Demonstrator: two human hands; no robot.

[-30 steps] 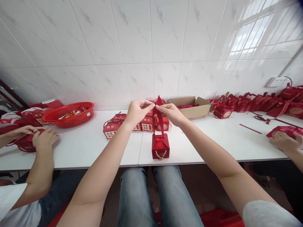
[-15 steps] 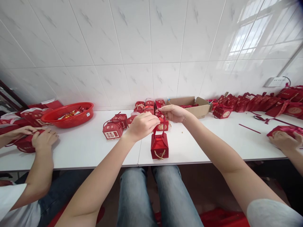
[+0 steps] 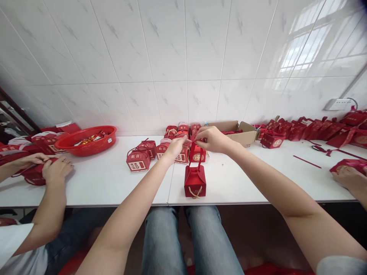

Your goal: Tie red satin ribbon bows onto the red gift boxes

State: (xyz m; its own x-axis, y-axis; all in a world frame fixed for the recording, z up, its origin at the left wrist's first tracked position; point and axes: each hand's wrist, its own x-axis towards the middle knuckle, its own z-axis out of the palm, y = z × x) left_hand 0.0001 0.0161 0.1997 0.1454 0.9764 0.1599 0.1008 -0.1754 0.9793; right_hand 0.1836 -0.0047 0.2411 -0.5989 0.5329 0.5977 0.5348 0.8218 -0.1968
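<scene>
A small red gift box (image 3: 195, 183) with a twisted cord on its front stands upright near the table's front edge. From its top a red ribbon (image 3: 191, 157) rises in a loop to my two hands. My right hand (image 3: 212, 138) pinches the ribbon's upper end between thumb and fingers. Just left of it, my left hand (image 3: 177, 146) has its fingertips closed at the same ribbon; the exact grip is small and partly hidden. Behind my hands stand several red boxes, among them one with a gold emblem (image 3: 197, 154).
Two finished-looking red boxes (image 3: 138, 160) stand left of centre. A red basin (image 3: 86, 141) holds wrapped sweets. A cardboard carton (image 3: 246, 134) lies against the wall. Co-workers' hands (image 3: 57, 168) handle red boxes at both sides. Scissors (image 3: 318, 148) and a ribbon strip (image 3: 307, 161) lie at right.
My left hand has turned, its back no longer facing up over the ribbon, and its fingertips have come near my right hand's. The ribbon loop above the box shows more openly.
</scene>
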